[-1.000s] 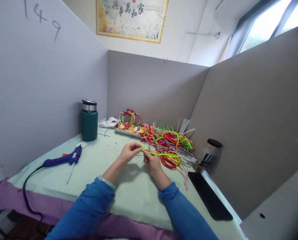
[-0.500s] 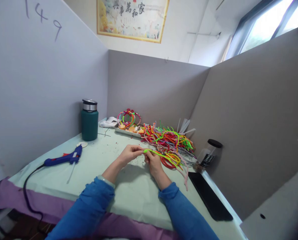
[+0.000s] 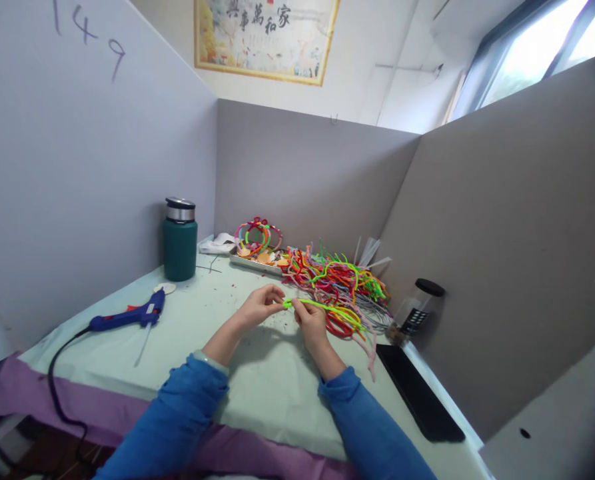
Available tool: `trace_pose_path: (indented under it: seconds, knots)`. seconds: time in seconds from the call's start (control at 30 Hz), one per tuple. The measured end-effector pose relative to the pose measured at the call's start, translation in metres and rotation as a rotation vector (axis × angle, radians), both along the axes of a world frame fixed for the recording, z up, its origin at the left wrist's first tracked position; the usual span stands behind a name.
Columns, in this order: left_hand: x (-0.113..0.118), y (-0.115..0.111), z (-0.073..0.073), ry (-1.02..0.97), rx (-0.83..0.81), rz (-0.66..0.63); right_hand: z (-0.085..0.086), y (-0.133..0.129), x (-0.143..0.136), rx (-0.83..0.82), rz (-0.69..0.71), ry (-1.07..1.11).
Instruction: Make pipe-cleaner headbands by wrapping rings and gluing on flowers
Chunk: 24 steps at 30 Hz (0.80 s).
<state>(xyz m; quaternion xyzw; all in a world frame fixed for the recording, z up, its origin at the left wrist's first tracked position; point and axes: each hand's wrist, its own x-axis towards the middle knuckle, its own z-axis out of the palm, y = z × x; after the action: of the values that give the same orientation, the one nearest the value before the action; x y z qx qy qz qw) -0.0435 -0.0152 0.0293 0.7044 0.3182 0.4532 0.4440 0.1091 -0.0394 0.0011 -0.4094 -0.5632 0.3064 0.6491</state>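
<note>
A bright green fuzzy stem [image 3: 327, 307] runs between my hands over the table and out to the right, its left end bent over. My left hand [image 3: 261, 307] pinches that left end with thumb and fingertips. Thumb and fingers of my right hand [image 3: 311, 325] are closed on the stem just beside it. Behind and to the right lies a tangled pile of coloured fuzzy stems [image 3: 334, 275], with yellow and red loops [image 3: 340, 327] at its near side.
A blue glue gun [image 3: 127, 318] with its cord and a green bottle [image 3: 180, 243] stand left. A tray [image 3: 257, 265] with coloured rings is at the back. A clear jar [image 3: 417, 310] and a black flat object [image 3: 420, 393] are right. Grey partitions [image 3: 307, 173] enclose the table.
My hands have moved slightly apart, the right one a little to the right. The green stem's left end now looks like a small bend between them.
</note>
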Motion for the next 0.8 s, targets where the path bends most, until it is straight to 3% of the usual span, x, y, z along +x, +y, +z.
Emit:
trace_pose_path:
  seconds: [0.13, 0.27, 0.4, 0.57, 0.8]
  knots:
    - [0.0010, 0.0027, -0.0058, 0.203, 0.160, 0.138, 0.0003, -0.0025, -0.0002, 0.118, -0.102, -0.177]
    - [0.0006, 0.0017, -0.0078, 0.388, 0.301, 0.254, -0.0010, -0.0043, -0.0012, 0.245, -0.091, -0.323]
    - [-0.0002, 0.0012, -0.0079, 0.474, 0.377, 0.335, -0.0019, -0.0040, -0.0021, 0.250, -0.087, -0.288]
    - [0.0007, 0.0002, -0.0050, 0.406, 0.331, 0.305, 0.0006, -0.0038, -0.0033, 0.235, -0.050, -0.207]
    - [0.0024, 0.0025, -0.0051, 0.137, 0.174, 0.242, 0.0011, -0.0023, -0.0025, 0.303, -0.074, -0.233]
